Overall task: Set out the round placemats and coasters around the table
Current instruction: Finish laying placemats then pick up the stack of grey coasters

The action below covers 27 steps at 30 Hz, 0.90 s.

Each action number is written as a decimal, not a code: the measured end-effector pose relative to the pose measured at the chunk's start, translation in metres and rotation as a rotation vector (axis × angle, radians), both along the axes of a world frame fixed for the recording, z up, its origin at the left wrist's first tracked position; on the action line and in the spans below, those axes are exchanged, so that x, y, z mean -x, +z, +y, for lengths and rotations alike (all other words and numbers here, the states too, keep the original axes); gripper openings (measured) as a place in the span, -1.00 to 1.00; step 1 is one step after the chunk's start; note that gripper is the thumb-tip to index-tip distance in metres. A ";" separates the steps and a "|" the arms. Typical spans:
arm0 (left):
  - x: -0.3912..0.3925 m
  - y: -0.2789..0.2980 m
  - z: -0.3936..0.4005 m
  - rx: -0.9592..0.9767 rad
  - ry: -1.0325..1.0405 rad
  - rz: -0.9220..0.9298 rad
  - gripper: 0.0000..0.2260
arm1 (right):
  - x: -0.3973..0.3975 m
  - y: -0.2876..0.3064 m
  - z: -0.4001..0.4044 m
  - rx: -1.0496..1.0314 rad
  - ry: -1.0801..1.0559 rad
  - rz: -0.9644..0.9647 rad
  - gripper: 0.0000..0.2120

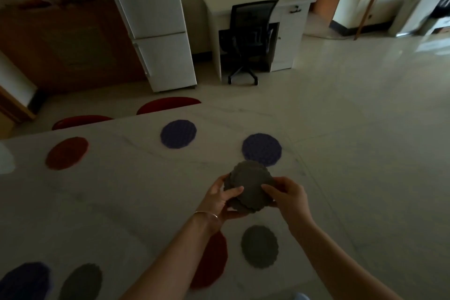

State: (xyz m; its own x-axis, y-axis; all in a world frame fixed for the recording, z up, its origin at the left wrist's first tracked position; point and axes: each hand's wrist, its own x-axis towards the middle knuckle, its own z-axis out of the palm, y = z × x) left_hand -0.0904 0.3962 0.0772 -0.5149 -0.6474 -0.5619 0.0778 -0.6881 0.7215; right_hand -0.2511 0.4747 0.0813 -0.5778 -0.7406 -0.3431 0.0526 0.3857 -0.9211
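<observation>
Now, line by line:
Stack: a stack of grey mats (249, 187) with scalloped edges is held over the table (117, 202), above its right-hand part and in front of the person.
Left hand: the left hand (220, 200) grips the stack's left edge, thumb on top and the other fingers curled beneath.
Right hand: the right hand (288, 193) pinches the right edge, thumb on the top mat; its other fingers are hidden under the stack.
Key relation: the stack lies between both hands, level and round, so no long axis counts; the top mat sits shifted toward the far side. Both hands are equally near.
Likely next: peeling off one mat, probably for a bare spot on the table.
Laid already: a grey mat (259, 246) just below the hands, a red mat (214, 260) partly under the left forearm, two blue mats (179, 133) (262, 148) beyond, another red mat (67, 152) far left.
Surface: pale, marbled, smooth.
Room: dim; a white fridge (155, 27), a desk chair (248, 39), a glossy tiled floor (365, 117).
</observation>
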 end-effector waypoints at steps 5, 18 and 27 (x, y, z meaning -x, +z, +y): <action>0.061 -0.010 -0.016 -0.032 0.055 -0.020 -0.75 | 0.069 -0.009 -0.026 -0.007 0.018 0.104 -0.90; 0.196 -0.004 -0.027 -0.062 0.558 -0.078 -0.78 | 0.218 -0.003 -0.110 0.001 0.404 0.098 -0.87; 0.212 -0.018 -0.040 -0.082 0.778 -0.057 -0.73 | 0.243 -0.001 -0.154 -0.085 0.545 -0.118 -0.86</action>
